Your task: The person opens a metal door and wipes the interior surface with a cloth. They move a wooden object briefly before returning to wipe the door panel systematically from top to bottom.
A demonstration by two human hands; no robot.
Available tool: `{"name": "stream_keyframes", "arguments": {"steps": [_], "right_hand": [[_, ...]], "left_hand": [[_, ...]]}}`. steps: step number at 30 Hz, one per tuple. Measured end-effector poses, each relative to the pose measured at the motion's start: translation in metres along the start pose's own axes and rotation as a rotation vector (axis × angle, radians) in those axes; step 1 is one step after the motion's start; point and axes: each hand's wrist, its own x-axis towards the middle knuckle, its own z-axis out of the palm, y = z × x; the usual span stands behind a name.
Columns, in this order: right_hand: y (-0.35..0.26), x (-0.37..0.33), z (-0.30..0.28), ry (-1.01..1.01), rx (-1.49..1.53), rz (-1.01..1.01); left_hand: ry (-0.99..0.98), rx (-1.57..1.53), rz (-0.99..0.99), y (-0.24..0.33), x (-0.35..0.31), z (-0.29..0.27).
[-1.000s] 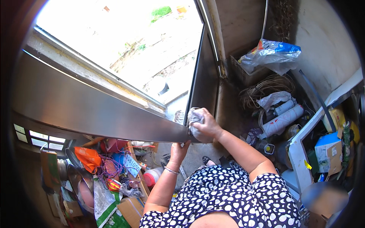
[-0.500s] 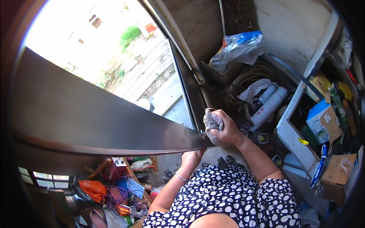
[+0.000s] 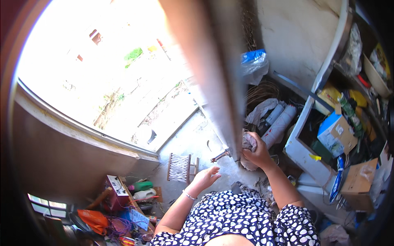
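Note:
A door (image 3: pixel 219 90), blurred and seen nearly edge-on, stands in front of me. Its metal latch or handle (image 3: pixel 221 156) juts out on the left side near the edge. My left hand (image 3: pixel 207 178) is just below that latch, apart from it, holding nothing, with the fingers stretched out. A crumpled greyish-pink cloth (image 3: pixel 248 143) is gripped in my right hand (image 3: pixel 259 152), close to the right face of the door. The door's edge hides part of the cloth.
A small woven-seat stool (image 3: pixel 179 167) is on the concrete floor ahead on the left. Clutter with an orange bag (image 3: pixel 92 220) lies at lower left. On the right, a white cabinet frame (image 3: pixel 297 137) holds boxes, beside a cardboard box (image 3: pixel 359 180). Beyond the door are rolled tubes (image 3: pixel 283 121).
The door has swung from lying across my left to nearly edge-on, uncovering the doorway and stool. My left hand has come off its edge and opened. My right hand keeps the cloth.

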Motion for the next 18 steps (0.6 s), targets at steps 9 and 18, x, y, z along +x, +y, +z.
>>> {"name": "stream_keyframes", "arguments": {"steps": [9, 18], "right_hand": [[0.028, -0.007, -0.021, 0.158, 0.074, 0.217], [0.071, -0.063, -0.017, -0.159, -0.646, 0.529]], "left_hand": [[0.096, -0.309, -0.192, -0.068, -0.037, 0.049], [0.048, -0.422, -0.228, -0.14, -0.052, 0.026]]}}
